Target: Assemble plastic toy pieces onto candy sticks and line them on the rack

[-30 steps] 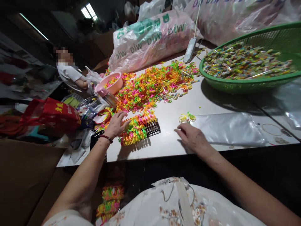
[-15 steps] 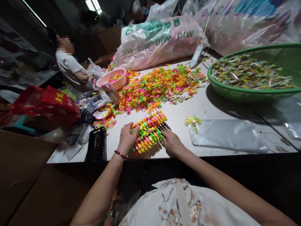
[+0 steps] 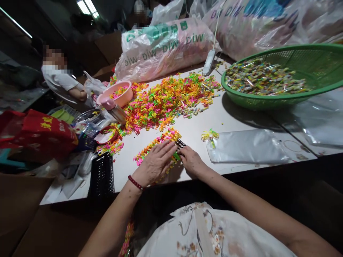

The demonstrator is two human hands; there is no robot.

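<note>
Rack (image 3: 180,143), black and loaded with bright plastic pieces (image 3: 169,134), lies on the near part of the white table (image 3: 193,122), its long axis slanting from near left to far right and its bare end pointing right. Left hand (image 3: 155,161) lies open across the pieces, fingers extended, while the right hand (image 3: 192,160) pinches the bare end. Far right, a green basket (image 3: 264,101) contains small mixed-colour items; far left, a pink bowl (image 3: 126,98) contains similar bright pieces.

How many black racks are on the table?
2 visible: one rack by the right hand, under colorful pieces; another rack left of the left hand. Others may be hidden.
</note>
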